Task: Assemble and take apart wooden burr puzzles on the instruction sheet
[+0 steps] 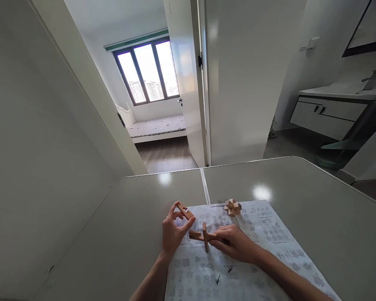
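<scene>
My left hand (173,232) pinches a notched wooden puzzle bar (184,211) between thumb and fingertips, lifted just above a printed instruction sheet (263,234). My right hand (235,241) grips a cross of two joined wooden bars (203,236), one bar lying level and the other standing upright through it. The two hands are close together over the sheet's near-left part. An assembled wooden burr puzzle (232,207) rests at the sheet's far edge, untouched.
The sheet lies on a grey folding table (316,200) with a centre seam. Beyond the table, an open white door (188,83) leads to a room with a window. A vanity cabinet (329,115) stands at the right.
</scene>
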The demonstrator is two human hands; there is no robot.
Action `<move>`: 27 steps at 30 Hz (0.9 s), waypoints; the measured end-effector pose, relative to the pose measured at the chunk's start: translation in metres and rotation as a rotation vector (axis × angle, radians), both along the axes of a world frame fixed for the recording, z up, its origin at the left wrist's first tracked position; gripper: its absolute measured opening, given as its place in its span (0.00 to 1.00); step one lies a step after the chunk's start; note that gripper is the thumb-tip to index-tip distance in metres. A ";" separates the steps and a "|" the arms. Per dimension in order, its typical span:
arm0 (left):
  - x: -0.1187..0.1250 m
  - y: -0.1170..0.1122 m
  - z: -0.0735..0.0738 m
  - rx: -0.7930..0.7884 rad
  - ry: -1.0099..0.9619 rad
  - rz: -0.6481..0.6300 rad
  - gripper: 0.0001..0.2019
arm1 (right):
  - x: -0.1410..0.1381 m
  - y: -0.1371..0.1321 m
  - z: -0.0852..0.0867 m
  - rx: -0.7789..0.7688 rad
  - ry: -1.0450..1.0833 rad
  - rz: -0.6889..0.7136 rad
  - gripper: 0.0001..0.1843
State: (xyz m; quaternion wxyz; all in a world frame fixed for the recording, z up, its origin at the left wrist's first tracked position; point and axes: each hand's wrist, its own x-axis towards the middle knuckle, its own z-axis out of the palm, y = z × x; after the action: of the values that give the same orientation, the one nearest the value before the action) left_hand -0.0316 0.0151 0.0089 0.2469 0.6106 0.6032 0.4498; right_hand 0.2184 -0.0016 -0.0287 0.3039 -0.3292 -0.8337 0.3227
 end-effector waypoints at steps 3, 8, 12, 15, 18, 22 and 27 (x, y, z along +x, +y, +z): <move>0.000 0.001 -0.004 0.008 0.096 0.027 0.40 | -0.001 0.000 0.001 0.000 0.002 0.014 0.25; 0.002 0.002 -0.006 -0.022 0.127 0.016 0.38 | -0.001 0.000 0.003 0.000 0.005 0.013 0.25; 0.002 0.002 -0.007 0.005 0.128 0.020 0.36 | -0.001 0.000 0.003 -0.005 0.008 0.014 0.26; 0.003 0.002 -0.008 0.010 0.148 0.011 0.35 | -0.001 0.000 0.002 -0.003 0.007 0.015 0.24; 0.003 0.001 -0.008 -0.024 0.191 -0.024 0.36 | -0.001 0.000 0.002 -0.005 0.016 0.015 0.23; 0.002 0.000 -0.010 -0.060 0.252 -0.055 0.37 | -0.001 -0.001 0.002 -0.010 0.026 0.014 0.22; 0.002 0.001 -0.014 0.008 0.298 -0.077 0.34 | -0.001 -0.001 0.000 0.003 0.010 -0.007 0.23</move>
State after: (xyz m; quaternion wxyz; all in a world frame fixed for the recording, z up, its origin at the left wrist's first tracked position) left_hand -0.0299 0.0159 -0.0051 0.1695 0.6942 0.6074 0.3469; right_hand 0.2172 -0.0025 -0.0289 0.3095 -0.3303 -0.8315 0.3221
